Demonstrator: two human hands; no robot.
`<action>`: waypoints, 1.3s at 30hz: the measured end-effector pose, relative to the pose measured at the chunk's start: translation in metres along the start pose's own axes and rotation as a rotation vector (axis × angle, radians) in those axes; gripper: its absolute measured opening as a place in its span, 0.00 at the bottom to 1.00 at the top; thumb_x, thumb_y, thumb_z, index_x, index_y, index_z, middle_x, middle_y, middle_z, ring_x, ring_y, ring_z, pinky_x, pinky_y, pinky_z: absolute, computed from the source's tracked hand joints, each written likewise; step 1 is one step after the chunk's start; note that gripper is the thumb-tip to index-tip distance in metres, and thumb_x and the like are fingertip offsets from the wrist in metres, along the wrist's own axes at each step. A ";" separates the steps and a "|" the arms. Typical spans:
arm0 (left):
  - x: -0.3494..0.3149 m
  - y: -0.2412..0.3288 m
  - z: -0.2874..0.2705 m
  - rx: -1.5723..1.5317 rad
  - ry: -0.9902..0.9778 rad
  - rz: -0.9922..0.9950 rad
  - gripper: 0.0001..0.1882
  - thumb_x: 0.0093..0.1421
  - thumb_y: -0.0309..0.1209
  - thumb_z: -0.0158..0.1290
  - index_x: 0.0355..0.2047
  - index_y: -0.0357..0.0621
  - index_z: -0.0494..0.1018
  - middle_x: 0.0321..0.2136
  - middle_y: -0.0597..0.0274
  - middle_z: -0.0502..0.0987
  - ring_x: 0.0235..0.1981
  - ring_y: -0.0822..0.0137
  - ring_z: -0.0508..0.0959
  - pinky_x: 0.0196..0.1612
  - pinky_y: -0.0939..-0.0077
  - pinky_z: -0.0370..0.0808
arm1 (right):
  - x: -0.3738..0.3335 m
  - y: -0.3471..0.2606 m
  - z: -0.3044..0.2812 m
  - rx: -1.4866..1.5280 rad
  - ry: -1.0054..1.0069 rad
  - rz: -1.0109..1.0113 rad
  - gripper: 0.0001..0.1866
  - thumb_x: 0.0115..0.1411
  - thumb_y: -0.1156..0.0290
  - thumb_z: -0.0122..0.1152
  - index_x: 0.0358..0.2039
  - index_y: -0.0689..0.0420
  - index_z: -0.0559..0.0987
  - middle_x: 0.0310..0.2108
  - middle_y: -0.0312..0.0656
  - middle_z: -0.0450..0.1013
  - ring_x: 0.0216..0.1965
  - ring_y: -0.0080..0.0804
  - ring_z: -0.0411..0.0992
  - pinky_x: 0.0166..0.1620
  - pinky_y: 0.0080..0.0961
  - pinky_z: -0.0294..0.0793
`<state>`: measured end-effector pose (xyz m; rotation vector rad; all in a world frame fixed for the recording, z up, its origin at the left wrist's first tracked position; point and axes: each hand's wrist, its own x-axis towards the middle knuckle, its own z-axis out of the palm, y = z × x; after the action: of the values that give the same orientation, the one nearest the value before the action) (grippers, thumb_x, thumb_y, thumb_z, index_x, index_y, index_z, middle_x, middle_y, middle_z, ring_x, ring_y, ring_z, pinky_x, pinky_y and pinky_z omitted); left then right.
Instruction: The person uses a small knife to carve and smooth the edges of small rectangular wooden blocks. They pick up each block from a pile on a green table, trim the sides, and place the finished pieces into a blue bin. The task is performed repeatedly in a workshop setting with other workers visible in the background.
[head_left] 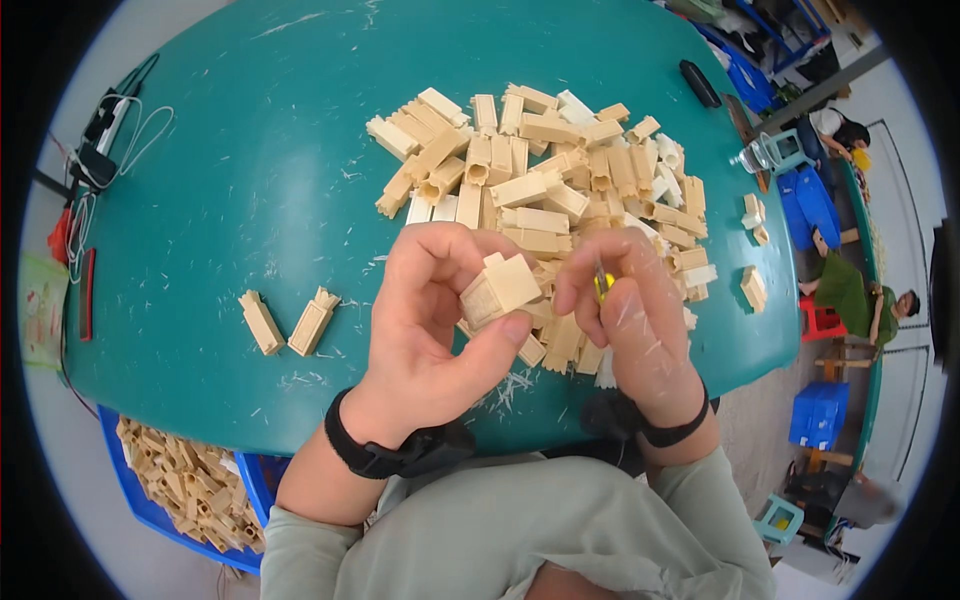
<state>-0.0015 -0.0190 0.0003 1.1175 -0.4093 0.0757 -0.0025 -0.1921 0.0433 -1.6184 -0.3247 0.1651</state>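
Observation:
Between the thumb and fingers of my left hand (430, 320) is a beige plastic block (500, 287), its square end with a small tab turned up. Just to its right, my right hand (640, 315) is closed around a small tool (602, 283) with a yellow part and a thin dark tip; its exact kind is mostly hidden by the fingers. Tool and block are apart. Beyond both hands lies a heap of beige and white plastic blocks (540, 190), hollow and notched at one end. White plastic shavings (510, 388) are scattered below the hands.
Two beige blocks (315, 322) lie apart on the green table (200, 200) at left. A blue crate (150, 510) full of similar pieces stands below the table's left edge. A few pieces (753, 288) lie at right. Cables (140, 130) run along the left edge; people sit far right.

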 end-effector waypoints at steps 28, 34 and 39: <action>-0.002 -0.011 -0.001 0.499 0.083 0.247 0.24 0.42 0.16 0.57 0.41 0.38 0.62 0.37 0.54 0.68 0.38 0.65 0.69 0.42 0.75 0.66 | -0.002 0.025 -0.007 -0.444 -0.047 -0.293 0.08 0.52 0.69 0.59 0.30 0.58 0.71 0.20 0.42 0.68 0.19 0.38 0.68 0.20 0.26 0.64; 0.000 -0.011 0.001 0.521 0.076 0.311 0.24 0.41 0.16 0.57 0.39 0.39 0.62 0.36 0.53 0.67 0.37 0.65 0.70 0.39 0.76 0.67 | -0.001 0.027 -0.005 -0.449 -0.036 -0.338 0.09 0.51 0.70 0.60 0.30 0.59 0.71 0.20 0.41 0.69 0.18 0.37 0.67 0.19 0.26 0.64; 0.002 -0.011 -0.001 0.548 0.062 0.329 0.22 0.44 0.18 0.56 0.40 0.40 0.61 0.35 0.54 0.67 0.35 0.66 0.69 0.37 0.77 0.67 | -0.001 0.023 -0.006 -0.471 -0.056 -0.348 0.09 0.51 0.70 0.60 0.30 0.59 0.71 0.20 0.41 0.69 0.18 0.36 0.67 0.18 0.26 0.64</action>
<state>0.0036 -0.0231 -0.0088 1.5716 -0.5312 0.5370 0.0008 -0.1993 0.0211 -1.9901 -0.7225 -0.1445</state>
